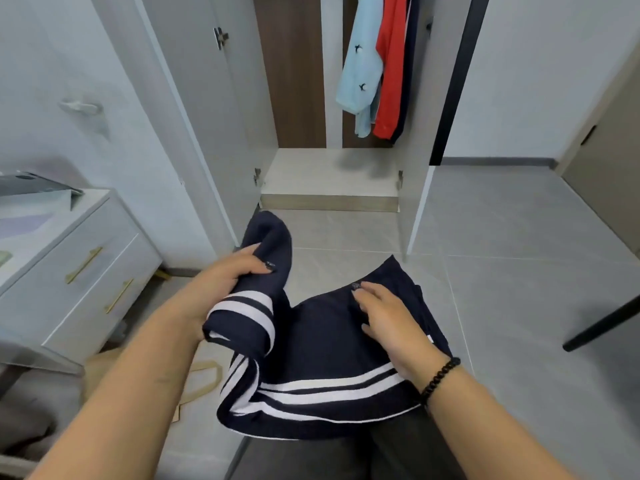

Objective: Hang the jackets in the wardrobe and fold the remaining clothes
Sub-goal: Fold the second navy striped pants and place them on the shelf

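No brand, label or readable writing can be made out on any garment or surface. A navy garment with white stripes (311, 362) is held low in the middle of the view, spread across the person's lap. One end of it is bunched and gripped by the left hand (225, 275), whose fingers are curled round the cloth, thumb toward one o'clock; the forearm runs down toward seven o'clock. The right hand (391, 323) is laid flat on the spread part, fingers straight and pointing toward eleven o'clock, palm down, nothing grasped. A black bead bracelet (440, 379) is worn on that wrist. At twelve o'clock the wardrobe (329, 178) stands with its doors apart, and a light blue jacket (360, 64) and a red jacket (391, 71) are hung inside, touching. At nine o'clock a white drawer unit (86, 265) with brass handles is seen.
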